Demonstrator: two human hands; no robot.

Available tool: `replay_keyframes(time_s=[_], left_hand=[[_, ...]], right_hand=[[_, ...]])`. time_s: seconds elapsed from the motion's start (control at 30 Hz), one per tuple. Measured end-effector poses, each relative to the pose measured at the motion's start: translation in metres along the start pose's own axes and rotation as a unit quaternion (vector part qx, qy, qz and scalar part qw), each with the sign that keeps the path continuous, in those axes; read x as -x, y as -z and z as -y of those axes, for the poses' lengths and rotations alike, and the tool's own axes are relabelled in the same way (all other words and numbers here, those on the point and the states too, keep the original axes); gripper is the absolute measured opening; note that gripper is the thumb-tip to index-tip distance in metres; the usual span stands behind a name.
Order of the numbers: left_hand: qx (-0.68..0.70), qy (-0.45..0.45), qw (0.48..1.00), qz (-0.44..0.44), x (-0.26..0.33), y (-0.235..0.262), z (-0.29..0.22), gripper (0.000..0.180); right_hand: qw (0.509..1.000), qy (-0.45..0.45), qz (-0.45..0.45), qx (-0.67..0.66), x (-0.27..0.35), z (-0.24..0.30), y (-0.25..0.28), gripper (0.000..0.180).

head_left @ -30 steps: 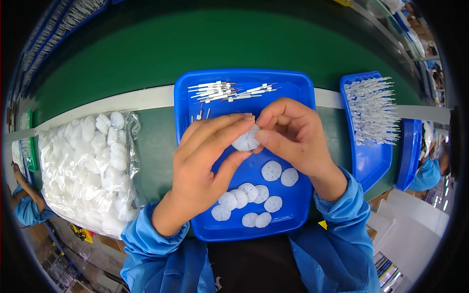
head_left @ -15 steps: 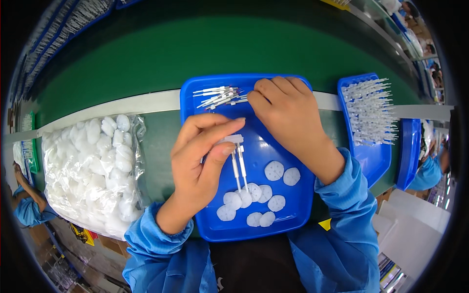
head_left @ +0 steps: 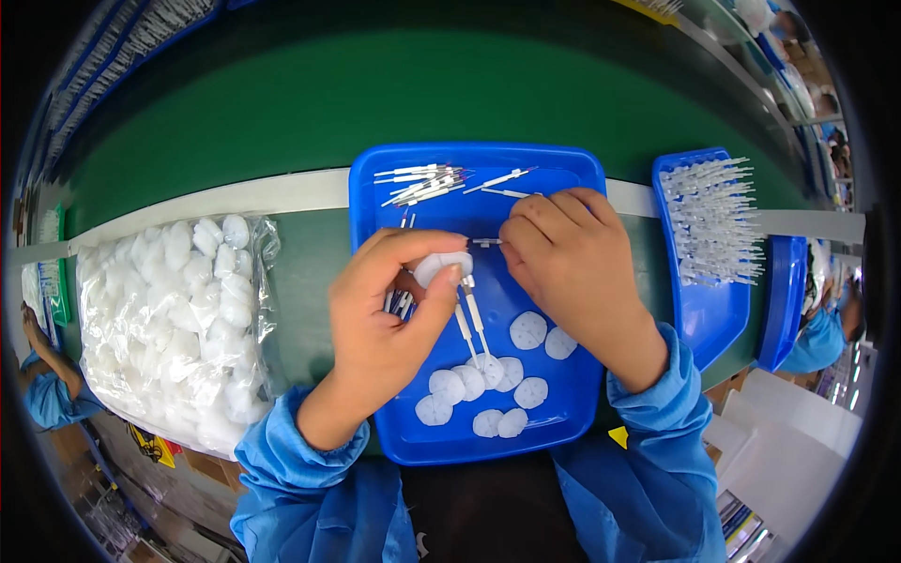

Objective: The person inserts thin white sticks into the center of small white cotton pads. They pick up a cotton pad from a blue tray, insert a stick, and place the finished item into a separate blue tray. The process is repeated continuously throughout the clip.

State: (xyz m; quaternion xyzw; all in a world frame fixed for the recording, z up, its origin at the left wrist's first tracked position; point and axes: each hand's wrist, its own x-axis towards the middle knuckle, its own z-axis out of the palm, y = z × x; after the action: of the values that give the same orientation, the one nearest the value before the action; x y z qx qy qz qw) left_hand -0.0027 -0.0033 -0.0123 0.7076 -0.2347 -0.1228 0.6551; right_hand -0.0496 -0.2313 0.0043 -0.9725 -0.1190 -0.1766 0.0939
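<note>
Over the blue tray (head_left: pixel 572 403), my left hand (head_left: pixel 366 310) pinches a small white disc (head_left: pixel 441 268) between thumb and fingers. Two slim white rods (head_left: pixel 472 314) hang from its underside toward the tray. To its right, my right hand (head_left: pixel 582 263) is closed on another slim rod (head_left: pixel 485 242), whose end points at the disc with a small gap between. Several loose white discs with small holes (head_left: pixel 527 330) lie in the near part of the tray. More rods (head_left: pixel 422 183) lie piled at its far left, and others show partly behind my left fingers.
A clear plastic bag full of white discs (head_left: pixel 174 328) lies left of the tray. On the right, another blue tray (head_left: pixel 709 324) holds many upright white rods, with a further blue bin (head_left: pixel 784 300) beside it. The green tabletop (head_left: pixel 450 94) extends beyond. Other people's sleeves show at both sides.
My right hand has drawn back from the rod pile toward me, bringing a rod with it. My left hand has tilted the disc, showing more of its face.
</note>
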Motion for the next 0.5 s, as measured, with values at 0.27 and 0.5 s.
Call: replay_keyframes(time_s=[0.27,0.5], left_hand=[[0.053,-0.022,0.996,-0.062,-0.004,-0.008,0.003,0.034],[0.051,-0.037,0.996,-0.063,-0.004,-0.007,0.005,0.038]], right_hand=[[0.938,-0.035,-0.038,-0.342,-0.001,0.013,0.011,0.022],[0.949,-0.074,-0.093,-0.293,0.008,0.017,-0.001,0.026]])
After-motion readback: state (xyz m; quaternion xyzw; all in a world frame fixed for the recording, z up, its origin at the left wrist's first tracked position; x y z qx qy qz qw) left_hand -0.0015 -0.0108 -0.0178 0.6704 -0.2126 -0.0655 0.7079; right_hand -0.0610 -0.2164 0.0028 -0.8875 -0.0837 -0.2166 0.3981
